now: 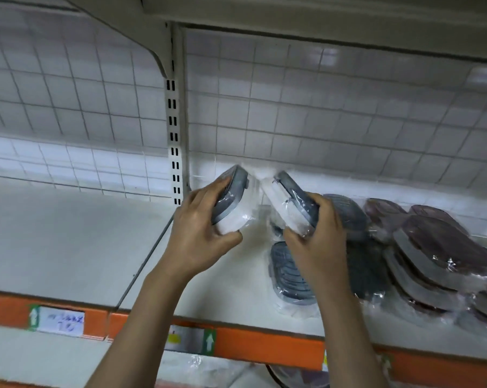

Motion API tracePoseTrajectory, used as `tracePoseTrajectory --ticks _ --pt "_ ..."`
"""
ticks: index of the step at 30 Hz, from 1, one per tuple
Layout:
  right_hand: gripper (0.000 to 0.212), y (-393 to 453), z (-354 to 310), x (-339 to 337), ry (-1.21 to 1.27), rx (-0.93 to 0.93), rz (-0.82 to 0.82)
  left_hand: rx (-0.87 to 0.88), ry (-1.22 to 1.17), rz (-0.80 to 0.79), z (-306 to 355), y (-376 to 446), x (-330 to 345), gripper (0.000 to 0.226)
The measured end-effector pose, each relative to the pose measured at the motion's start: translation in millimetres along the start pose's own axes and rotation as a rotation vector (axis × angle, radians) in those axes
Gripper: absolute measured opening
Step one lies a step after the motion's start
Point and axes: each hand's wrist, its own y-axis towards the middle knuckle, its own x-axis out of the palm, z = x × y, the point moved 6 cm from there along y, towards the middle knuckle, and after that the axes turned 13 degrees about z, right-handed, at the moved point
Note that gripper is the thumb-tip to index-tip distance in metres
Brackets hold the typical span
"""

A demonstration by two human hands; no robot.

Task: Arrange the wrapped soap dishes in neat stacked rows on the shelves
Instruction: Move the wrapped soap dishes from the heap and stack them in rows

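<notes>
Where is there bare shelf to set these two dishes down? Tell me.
Bare shelf runs left of the upright, and between the left hand and the orange edge. Right of the right hand it is crowded: grey dishes, then maroon stacks.

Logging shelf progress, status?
Left hand and right hand each grip a grey wrapped dish. Grey dish flat on shelf below. Nothing blocking.
</notes>
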Motion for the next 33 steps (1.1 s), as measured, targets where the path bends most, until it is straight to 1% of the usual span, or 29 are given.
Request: tracePoseTrajectory --ticks 3,7,10,13,15,18,21,25,30,33 --pt "0.058 -21 -13 26 0.026 -0.016 -0.047 -0.023 0.084 0.061 -21 -7 -29 0.083" --pt "0.043 -47 -44 71 0.080 -0.100 -0.091 -0.068 0.225 0.111 -59 -17 -73 0.074" --pt "0.048 -63 -65 105 0.113 -0.138 -0.120 -0.166 0.273 0.181 -86 -25 -113 0.066" --pt "0.054 -75 -86 137 0.111 -0.154 -0.182 -0.221 0.316 0.241 -108 -24 -151 0.065" --pt "0.052 -84 -101 156 0.109 -0.151 -0.211 -0.228 0.333 0.259 -125 -19 -175 0.064" --pt "0.050 -100 -133 182 0.126 -0.130 -0.204 -0.198 0.399 0.310 -152 -10 -217 0.058" --pt "0.049 -116 -171 211 0.126 -0.130 -0.192 -0.150 0.472 0.318 -177 -6 -264 0.051" --pt "0.048 -148 -236 258 0.094 -0.189 -0.182 -0.141 0.447 0.295 -217 -2 -343 0.045" --pt "0.050 -190 -306 307 0.138 -0.195 -0.167 -0.156 0.472 0.313 -259 3 -431 0.047" --pt "0.051 -210 -337 331 0.118 -0.193 -0.160 -0.157 0.455 0.284 -279 0 -469 0.047"
